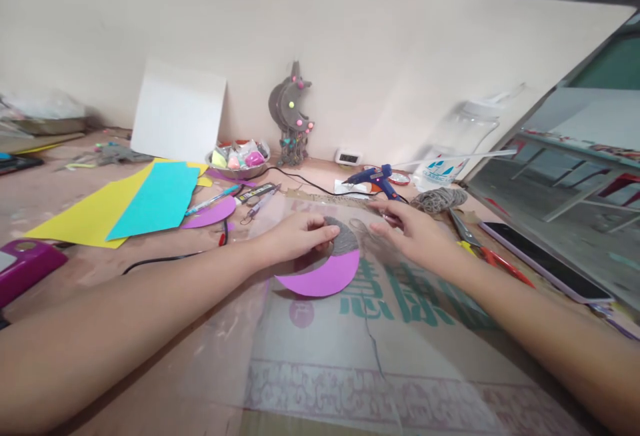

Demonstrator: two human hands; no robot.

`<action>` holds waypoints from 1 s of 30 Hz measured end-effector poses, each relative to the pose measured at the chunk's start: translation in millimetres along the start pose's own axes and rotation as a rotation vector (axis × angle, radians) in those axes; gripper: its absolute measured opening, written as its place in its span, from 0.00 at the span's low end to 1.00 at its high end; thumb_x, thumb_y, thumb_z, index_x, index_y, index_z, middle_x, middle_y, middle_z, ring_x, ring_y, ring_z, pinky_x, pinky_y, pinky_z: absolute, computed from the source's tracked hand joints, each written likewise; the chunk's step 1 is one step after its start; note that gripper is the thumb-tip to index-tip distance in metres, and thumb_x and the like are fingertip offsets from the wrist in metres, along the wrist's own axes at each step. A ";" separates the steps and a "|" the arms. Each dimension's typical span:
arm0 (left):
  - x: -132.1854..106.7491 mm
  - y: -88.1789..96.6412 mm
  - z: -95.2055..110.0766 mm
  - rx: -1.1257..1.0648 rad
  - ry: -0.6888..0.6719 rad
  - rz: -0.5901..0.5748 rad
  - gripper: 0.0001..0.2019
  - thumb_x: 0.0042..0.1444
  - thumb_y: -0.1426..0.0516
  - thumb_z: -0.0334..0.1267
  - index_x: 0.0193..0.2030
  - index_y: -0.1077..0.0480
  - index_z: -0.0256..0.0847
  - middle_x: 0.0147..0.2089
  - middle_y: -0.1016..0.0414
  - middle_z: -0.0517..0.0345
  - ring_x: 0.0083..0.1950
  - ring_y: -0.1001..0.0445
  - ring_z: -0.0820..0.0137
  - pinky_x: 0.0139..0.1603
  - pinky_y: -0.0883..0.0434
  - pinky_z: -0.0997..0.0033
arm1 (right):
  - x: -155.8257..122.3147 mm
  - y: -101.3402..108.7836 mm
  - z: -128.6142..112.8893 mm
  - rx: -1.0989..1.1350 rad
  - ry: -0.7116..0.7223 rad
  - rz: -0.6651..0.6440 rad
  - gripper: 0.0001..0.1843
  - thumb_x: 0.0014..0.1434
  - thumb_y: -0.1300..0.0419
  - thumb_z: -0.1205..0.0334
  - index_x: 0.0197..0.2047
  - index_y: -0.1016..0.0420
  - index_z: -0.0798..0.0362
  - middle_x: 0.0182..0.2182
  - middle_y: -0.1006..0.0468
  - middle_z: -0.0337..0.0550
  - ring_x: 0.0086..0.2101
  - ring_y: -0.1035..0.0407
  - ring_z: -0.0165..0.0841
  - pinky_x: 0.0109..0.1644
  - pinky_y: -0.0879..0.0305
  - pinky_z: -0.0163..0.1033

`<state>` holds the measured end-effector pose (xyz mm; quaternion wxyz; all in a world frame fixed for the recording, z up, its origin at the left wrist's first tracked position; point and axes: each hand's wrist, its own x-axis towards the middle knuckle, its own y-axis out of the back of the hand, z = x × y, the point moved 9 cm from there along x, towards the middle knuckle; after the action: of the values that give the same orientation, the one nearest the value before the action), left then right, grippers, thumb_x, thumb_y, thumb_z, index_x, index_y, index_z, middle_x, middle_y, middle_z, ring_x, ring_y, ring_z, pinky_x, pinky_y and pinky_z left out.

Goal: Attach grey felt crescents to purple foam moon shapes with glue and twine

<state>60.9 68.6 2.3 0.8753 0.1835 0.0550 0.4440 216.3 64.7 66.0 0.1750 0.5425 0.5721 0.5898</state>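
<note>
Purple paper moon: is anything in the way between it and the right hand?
Nothing solid shows between the purple paper moon and the right hand. There's just a blurry grey strand beside the moon, trailing down. The left hand pinches the moon's grey-wrapped part, on the far side from the right hand.

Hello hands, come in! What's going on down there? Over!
Left hand pinching purple crescent, grey yarn covering part of it. Right hand open, off to its side. Glue gun and yarn ball beyond right hand, not between hands.
</note>
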 end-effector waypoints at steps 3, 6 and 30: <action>0.7 0.6 -0.2 0.007 -0.002 0.003 0.19 0.56 0.50 0.49 0.24 0.35 0.35 0.23 0.33 0.60 0.25 0.36 0.76 0.28 0.39 0.75 | -1.8 -1.5 2.0 0.024 -0.057 -0.004 0.14 0.55 0.43 0.56 0.43 0.26 0.52 0.30 0.23 0.42 0.27 0.30 0.33 0.31 0.35 0.38; 1.2 0.5 -1.4 0.012 -0.003 -0.005 0.18 0.57 0.50 0.49 0.25 0.35 0.36 0.23 0.34 0.60 0.25 0.36 0.76 0.27 0.39 0.75 | -3.4 3.1 -1.5 0.026 -0.070 0.044 0.09 0.56 0.43 0.57 0.33 0.26 0.53 0.25 0.25 0.40 0.25 0.33 0.31 0.29 0.37 0.36; 0.8 -0.9 0.6 0.012 -0.038 -0.028 0.18 0.58 0.51 0.49 0.26 0.34 0.36 0.23 0.35 0.61 0.25 0.37 0.76 0.26 0.40 0.75 | -32.9 -17.5 -51.7 -0.068 0.250 0.022 0.12 0.62 0.49 0.61 0.48 0.33 0.53 0.36 0.24 0.46 0.36 0.29 0.37 0.40 0.34 0.42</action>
<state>62.2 68.6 2.5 0.8812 0.1963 0.0438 0.4278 177.1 17.4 49.1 0.1139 0.4647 0.5632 0.6737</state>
